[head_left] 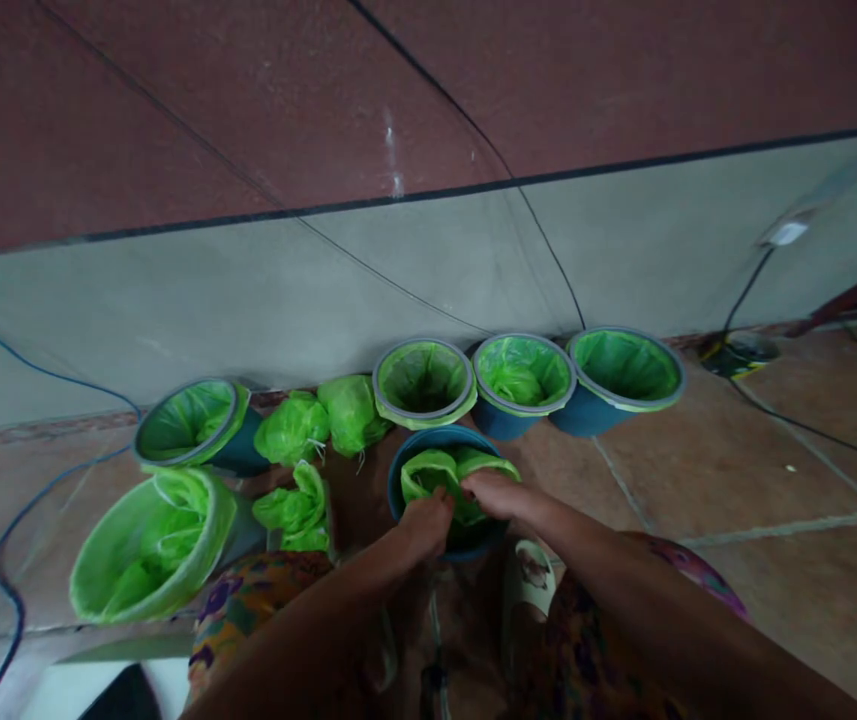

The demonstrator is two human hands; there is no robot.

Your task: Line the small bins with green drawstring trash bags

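A blue bin (399, 470) stands on the floor between my feet. Inside it is a thin green plastic bag (428, 465) with its mouth partly spread. My left hand (429, 517) pinches the bag's near edge, fingers closed. On the other side, my right hand (492, 492) grips the same bag's edge close to the bin's right rim. The fingertips of both hands are partly hidden by the film. Just behind this bin, one with a grey rim (437, 414) is lined with green film.
Two more lined bins (524, 408) (618, 404) stand right along the wall. Tied green bags (294, 428) lie left of centre. Lined bins (237, 440) (222, 530) tilt at the left. A blue cable (4, 540) and a black cable (810, 424) cross the floor.
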